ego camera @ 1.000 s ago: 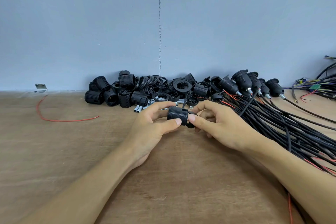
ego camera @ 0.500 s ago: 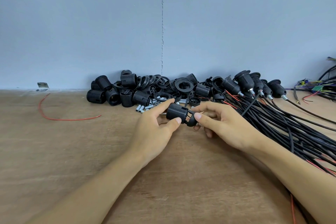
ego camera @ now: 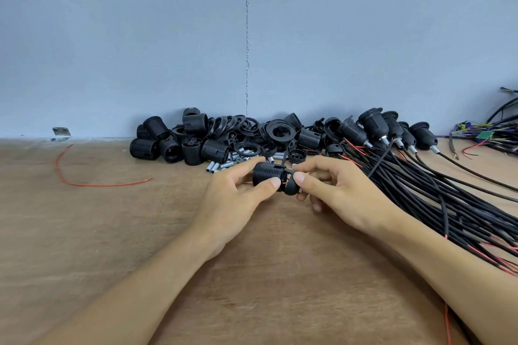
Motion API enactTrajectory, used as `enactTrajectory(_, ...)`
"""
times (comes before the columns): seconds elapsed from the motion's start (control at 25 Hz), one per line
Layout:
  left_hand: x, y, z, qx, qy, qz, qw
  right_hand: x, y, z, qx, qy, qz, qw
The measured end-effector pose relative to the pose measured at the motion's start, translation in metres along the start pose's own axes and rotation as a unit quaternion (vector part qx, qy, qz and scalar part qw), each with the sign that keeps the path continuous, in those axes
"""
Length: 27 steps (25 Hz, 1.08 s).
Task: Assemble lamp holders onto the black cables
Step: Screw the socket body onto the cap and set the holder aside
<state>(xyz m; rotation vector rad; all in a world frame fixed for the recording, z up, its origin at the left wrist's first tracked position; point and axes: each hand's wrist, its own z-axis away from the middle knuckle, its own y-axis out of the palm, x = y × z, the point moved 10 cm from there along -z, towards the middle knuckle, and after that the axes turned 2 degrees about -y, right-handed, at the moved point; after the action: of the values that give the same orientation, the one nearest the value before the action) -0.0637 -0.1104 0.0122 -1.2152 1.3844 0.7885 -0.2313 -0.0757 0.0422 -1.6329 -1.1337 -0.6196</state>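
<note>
Compared with a second ago, the dome cap [ego camera: 291, 186] has come a little away from the threaded body [ego camera: 267, 176], and a narrow gap with a glimpse of red wire shows between them. The left hand [ego camera: 235, 204] grips the threaded body, thumb in front and forefinger over the top. The right hand [ego camera: 336, 193] pinches the dome cap between thumb and fingertips. Both parts are held just above the wooden table [ego camera: 112, 232], midway between the hands.

The body's long axis runs left to right, roughly level. The cap sits at its right end, just beside it and tipped slightly downward, so the two are not quite in line. By my judgement the coming move is to square the cap to that axis and press or twist it home, and the right hand is the one placed to do it. The red wire in the gap could get nipped if it is not tucked in.

Behind the hands lies a pile of loose holder parts [ego camera: 210, 140] with small metal tubes [ego camera: 221, 165]. To the right, the bundle of black cables [ego camera: 448, 196] fans out close to the right wrist, with finished holders [ego camera: 375, 126] at its far end. A stray red wire [ego camera: 92, 183] lies well apart on the left
</note>
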Motion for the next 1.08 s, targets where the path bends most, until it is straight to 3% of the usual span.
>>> enactTrajectory(0.28, -0.014, 0.012, 0.007, 0.021, 0.045, -0.089, 0.995, 0.003, 0.002, 0.001, -0.010, 0.000, 0.007, 1.000)
enactTrajectory(0.76, -0.018, 0.008, 0.007, 0.013, 0.067, -0.098, 0.993, 0.006, 0.021, 0.002, 0.050, -0.005, 0.036, 0.998)
enactTrajectory(0.96, -0.024, 0.005, 0.010, -0.032, 0.084, -0.141, 0.986, 0.006, 0.022, 0.003, 0.059, 0.000, 0.024, 0.998)
enactTrajectory(1.08, -0.014, 0.003, 0.006, -0.028, 0.043, -0.159, 0.986, 0.007, 0.021, 0.003, 0.054, -0.003, 0.028, 0.998)
